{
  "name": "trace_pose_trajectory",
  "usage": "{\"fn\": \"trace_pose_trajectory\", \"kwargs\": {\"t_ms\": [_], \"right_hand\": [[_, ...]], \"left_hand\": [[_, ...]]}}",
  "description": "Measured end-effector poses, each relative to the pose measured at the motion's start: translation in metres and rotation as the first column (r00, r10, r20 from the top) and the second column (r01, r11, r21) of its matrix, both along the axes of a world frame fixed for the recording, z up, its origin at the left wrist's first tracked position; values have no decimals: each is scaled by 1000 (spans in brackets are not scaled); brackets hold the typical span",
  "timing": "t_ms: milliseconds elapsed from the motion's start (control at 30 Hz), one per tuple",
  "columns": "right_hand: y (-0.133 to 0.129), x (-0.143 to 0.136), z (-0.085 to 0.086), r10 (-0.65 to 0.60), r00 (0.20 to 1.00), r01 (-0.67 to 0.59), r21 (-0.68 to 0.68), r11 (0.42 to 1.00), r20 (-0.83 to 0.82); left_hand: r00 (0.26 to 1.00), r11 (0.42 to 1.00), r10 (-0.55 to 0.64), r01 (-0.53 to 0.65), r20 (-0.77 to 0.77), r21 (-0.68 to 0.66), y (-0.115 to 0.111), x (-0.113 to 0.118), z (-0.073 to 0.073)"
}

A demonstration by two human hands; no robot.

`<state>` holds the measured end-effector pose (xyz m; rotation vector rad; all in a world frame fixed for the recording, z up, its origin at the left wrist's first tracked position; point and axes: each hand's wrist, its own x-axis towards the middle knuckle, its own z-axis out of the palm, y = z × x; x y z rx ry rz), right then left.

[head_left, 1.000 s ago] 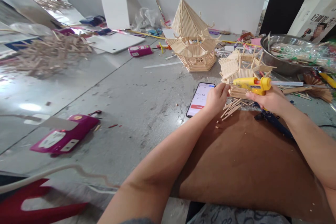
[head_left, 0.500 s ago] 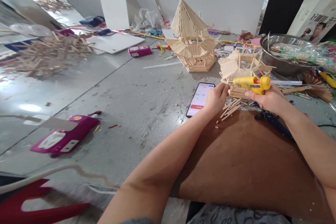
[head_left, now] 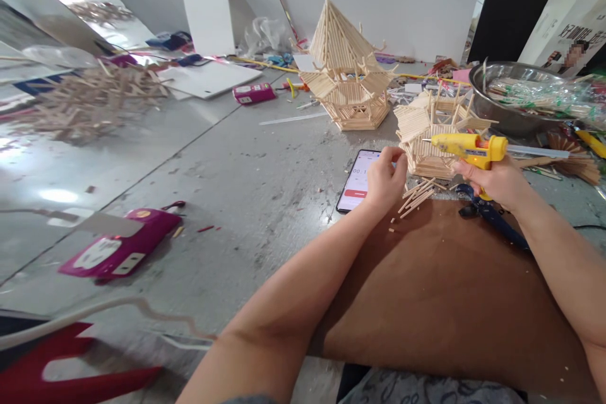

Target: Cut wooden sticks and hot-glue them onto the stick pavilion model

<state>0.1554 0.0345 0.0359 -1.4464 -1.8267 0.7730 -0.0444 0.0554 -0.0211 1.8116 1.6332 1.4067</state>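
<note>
My right hand (head_left: 497,180) grips a yellow glue gun (head_left: 466,148), its nozzle pointing left in front of a small stick-built structure (head_left: 421,129). Over the right part of a lit phone (head_left: 355,183), my left hand (head_left: 387,178) has its fingers pinched together; anything between them is too small to make out. Loose short sticks (head_left: 416,197) lie between my hands, at the edge of a brown sheet (head_left: 454,290). Blue-handled pliers (head_left: 495,221) rest below my right hand. Behind stands a taller stick pagoda (head_left: 348,85) with a pointed roof.
A metal bowl (head_left: 492,101) holding plastic-wrapped sticks stands at the right. At the left are a heap of sticks (head_left: 95,98) and a magenta power strip (head_left: 161,224) with a cable. A white board (head_left: 213,77) lies farther back.
The glue gun has moved right with my right hand, away from my left fingers. My left hand has shifted slightly and turned, covering more of the phone.
</note>
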Motion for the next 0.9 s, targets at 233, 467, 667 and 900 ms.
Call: {"fn": "trace_pose_trajectory", "kwargs": {"t_ms": [233, 467, 667, 900], "right_hand": [[1, 5, -8, -178, 878, 173, -53, 983, -444], [4, 9, -18, -177, 853, 160, -77, 984, -490], [2, 8, -17, -165, 847, 146, -77, 986, -506], [3, 8, -24, -127, 828, 133, -27, 991, -547]], "left_hand": [[998, 997, -17, 13, 59, 71, -6, 4, -3], [993, 998, -45, 40, 110, 44, -8, 5, -5], [988, 999, -44, 46, 146, -8, -9, 6, -5], [919, 993, -11, 57, 395, -104, -9, 12, 1]]}}
